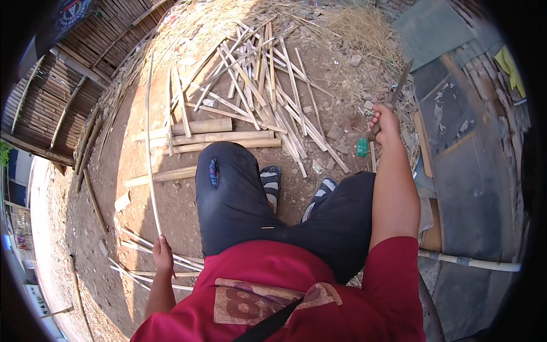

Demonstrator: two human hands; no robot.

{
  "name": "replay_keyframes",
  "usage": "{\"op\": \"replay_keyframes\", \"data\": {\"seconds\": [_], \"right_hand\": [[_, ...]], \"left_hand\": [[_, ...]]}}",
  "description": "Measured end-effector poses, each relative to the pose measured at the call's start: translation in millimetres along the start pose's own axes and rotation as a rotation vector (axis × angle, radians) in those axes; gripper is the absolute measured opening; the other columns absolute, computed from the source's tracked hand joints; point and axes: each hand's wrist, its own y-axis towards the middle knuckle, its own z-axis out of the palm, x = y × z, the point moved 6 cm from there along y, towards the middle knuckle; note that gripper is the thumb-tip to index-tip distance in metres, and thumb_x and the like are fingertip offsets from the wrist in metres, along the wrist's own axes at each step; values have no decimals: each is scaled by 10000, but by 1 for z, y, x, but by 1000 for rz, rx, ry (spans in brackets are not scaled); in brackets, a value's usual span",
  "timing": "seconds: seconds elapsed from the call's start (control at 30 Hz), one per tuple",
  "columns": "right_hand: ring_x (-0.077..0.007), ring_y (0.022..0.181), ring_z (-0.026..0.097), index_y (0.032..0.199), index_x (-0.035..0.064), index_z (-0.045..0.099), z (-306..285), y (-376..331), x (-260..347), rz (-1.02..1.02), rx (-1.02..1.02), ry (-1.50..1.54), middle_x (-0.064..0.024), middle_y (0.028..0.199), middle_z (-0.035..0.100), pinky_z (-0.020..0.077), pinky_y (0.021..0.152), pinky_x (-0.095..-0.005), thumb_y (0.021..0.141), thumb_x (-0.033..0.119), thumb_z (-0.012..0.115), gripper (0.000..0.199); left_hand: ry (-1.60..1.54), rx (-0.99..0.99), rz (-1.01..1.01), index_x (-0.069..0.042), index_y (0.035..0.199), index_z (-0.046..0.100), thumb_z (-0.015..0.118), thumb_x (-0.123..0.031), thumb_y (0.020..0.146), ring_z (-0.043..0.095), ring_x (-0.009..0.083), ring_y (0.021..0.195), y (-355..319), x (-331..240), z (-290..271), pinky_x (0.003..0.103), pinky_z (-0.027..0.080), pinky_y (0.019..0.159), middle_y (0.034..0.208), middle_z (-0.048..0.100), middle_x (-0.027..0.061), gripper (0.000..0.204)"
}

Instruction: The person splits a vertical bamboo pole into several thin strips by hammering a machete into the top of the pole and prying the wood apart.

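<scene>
My left hand is closed round the lower end of a long, thin bamboo strip, which stretches far ahead over the ground at the left. Out to the right, my right hand grips a long-bladed knife; its dark blade points ahead and away from me. A small green plastic piece lies on the ground near that hand. Beside my left forearm rest several pale split strips.
A loose pile of split bamboo strips covers the ground ahead. Thicker bamboo poles lie before my left knee. A slatted bamboo wall stands at the left. Dark sheets line the right side, with dry straw at the far right.
</scene>
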Motion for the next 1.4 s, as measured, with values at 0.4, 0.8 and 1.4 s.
{"op": "replay_keyframes", "data": {"seconds": [0.4, 0.8, 1.4], "right_hand": [[-98, 540, 511, 853, 87, 589, 7, -7, -4, -35, -10, -97, 17, 683, 542, 432, 483, -290, 867, 101, 720, 132], [-63, 533, 462, 755, 142, 556, 1, -18, 2, -2, -25, -134, 70, 641, 492, 433, 517, -263, 938, 148, 691, 228], [-91, 616, 473, 902, 117, 577, 11, -22, 25, -82, -48, 21, 46, 708, 482, 423, 595, -286, 941, 155, 722, 155]], "left_hand": [[632, -456, -712, 96, 1478, 443, 520, -765, 925, 518, 458, 1341, -104, 213, -133, 495, 405, 1131, 1434, 535, 331, 1026], [443, 88, -161, 61, 1457, 481, 581, -534, 1024, 660, 338, 1151, 56, 124, 36, 442, 508, 995, 1285, 659, 246, 743], [940, 327, 125, -113, 1551, 388, 627, -392, 963, 413, 373, 1456, 260, -46, 308, 539, 450, 1106, 1657, 298, 199, 693]]}}
